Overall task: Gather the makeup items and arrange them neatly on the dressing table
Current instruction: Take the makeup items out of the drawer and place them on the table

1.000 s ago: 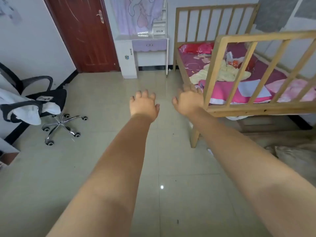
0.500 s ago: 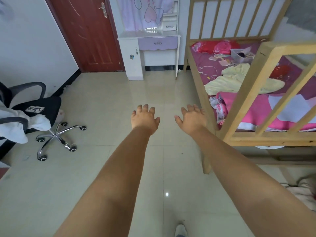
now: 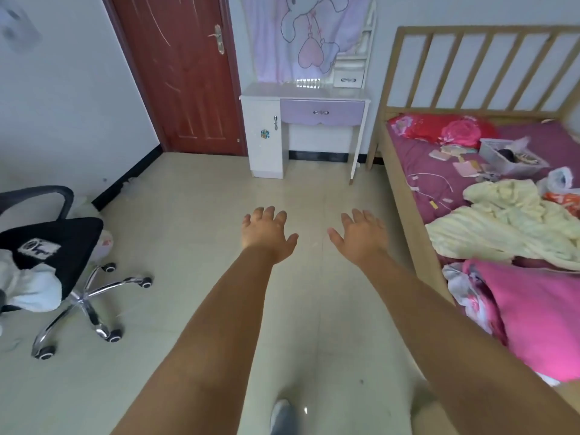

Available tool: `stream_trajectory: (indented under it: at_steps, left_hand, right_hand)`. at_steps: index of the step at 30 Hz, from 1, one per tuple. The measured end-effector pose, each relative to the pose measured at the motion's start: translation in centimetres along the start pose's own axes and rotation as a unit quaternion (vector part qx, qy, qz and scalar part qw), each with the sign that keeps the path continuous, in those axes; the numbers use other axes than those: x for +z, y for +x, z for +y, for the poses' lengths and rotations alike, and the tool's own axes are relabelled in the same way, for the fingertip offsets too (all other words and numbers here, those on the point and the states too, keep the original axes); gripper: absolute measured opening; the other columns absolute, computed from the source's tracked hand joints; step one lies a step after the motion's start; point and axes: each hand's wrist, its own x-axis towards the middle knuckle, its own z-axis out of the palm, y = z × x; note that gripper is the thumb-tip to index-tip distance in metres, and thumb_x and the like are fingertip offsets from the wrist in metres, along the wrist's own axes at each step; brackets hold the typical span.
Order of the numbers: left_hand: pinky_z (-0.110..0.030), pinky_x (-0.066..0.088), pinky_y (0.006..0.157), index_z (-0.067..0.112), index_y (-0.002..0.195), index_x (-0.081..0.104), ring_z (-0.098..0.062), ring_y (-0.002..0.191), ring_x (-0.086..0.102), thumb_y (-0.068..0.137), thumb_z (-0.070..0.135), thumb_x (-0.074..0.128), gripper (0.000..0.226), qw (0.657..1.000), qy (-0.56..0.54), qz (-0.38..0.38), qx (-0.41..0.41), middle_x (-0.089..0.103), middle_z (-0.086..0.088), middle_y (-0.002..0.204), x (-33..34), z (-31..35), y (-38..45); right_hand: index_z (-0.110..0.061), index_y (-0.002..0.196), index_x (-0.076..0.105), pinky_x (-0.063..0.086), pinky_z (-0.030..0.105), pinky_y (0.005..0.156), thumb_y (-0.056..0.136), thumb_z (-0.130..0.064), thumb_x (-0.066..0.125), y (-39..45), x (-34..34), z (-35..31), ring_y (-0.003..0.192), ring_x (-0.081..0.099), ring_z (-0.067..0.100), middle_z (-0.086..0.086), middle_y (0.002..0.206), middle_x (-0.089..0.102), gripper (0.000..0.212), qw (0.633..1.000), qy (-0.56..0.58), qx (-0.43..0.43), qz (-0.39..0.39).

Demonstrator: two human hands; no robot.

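Both hands reach forward over the tiled floor, holding nothing

Left hand (image 3: 266, 235) and right hand (image 3: 361, 237) apart, fingers relaxed and spread; small makeup items (image 3: 461, 161) lie scattered on the bed (image 3: 405, 196); white bench (image 3: 301, 92) stands well ahead.

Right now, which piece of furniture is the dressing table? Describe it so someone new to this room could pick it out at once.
Look at the far wall, between the red-brown door and the slatted wooden bed. The dressing table stands there, white, beneath a pink cartoon cloth. Its single lilac drawer sets it apart from everything nearby.
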Motion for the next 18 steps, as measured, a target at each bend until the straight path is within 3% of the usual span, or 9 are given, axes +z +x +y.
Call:
stream_trajectory:
  at_steps: [7,14,18]
  left_hand:
    - [-0.043,0.014,0.114,0.019,0.140,0.026,-0.025,0.139,0.015,0.091,0.051,0.033,0.059,1.000,0.012,0.004,0.010,0.024,-0.004,0.149,-1.6,-4.0,19.5]
    - [-0.041,0.013,0.114,0.018,0.140,0.025,-0.024,0.140,0.014,0.092,0.049,0.031,0.058,0.999,0.024,-0.002,0.020,0.023,-0.005,0.150,0.5,-4.9,39.5]
    - [-0.041,0.018,0.112,0.017,0.140,0.026,-0.025,0.139,0.017,0.092,0.050,0.031,0.058,1.000,0.023,0.004,0.017,0.025,-0.007,0.149,0.2,-4.4,52.4]
  right_hand:
    - [-0.012,0.136,0.034,0.025,0.044,0.110,0.094,-0.049,0.021,18.4,-1.8,-0.6,0.136,0.026,0.028,0.011,0.145,0.034,0.057,1.000,-0.006,0.016,0.007]
    - [-0.014,0.138,0.033,0.025,0.042,0.111,0.095,-0.048,0.022,37.4,0.8,1.5,0.137,0.025,0.026,0.009,0.146,0.032,0.056,0.998,0.028,0.056,-0.011]
    - [-0.011,0.133,0.039,0.030,0.041,0.108,0.095,-0.045,0.025,50.1,0.6,4.2,0.132,0.032,0.027,0.012,0.140,0.039,0.053,0.996,0.049,0.068,0.003]
